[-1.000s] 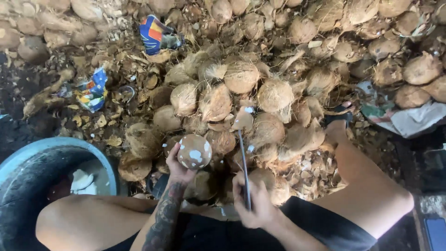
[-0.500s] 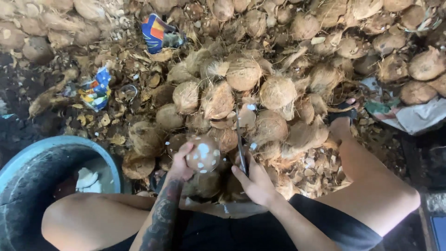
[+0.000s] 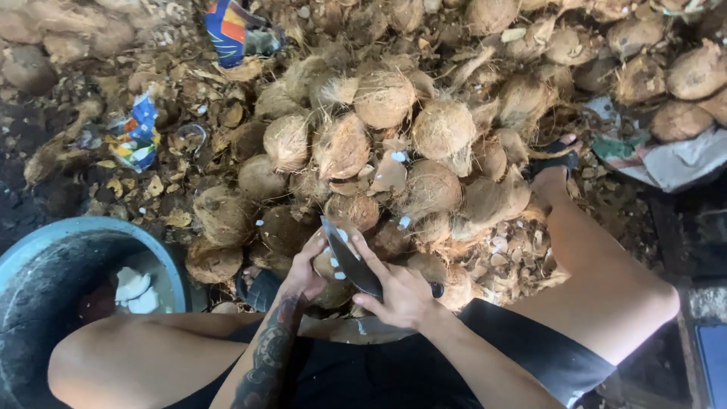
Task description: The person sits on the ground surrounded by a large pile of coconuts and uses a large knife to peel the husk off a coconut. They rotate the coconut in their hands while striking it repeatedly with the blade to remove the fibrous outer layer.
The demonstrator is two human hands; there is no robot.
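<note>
A heap of fibrous, hairy brown coconuts (image 3: 394, 136) fills the far ground, with dry shell chips scattered around it. Near the person's lap, the left hand (image 3: 307, 265) curls around a partly peeled coconut (image 3: 333, 265), brown with white patches, cupping it from the left. The right hand (image 3: 401, 295) is closed on the handle of a dark, curved knife (image 3: 350, 261), its blade laid across the coconut. At the near left stands a round blue basin (image 3: 45, 242) holding white coconut pieces (image 3: 136, 289).
</note>
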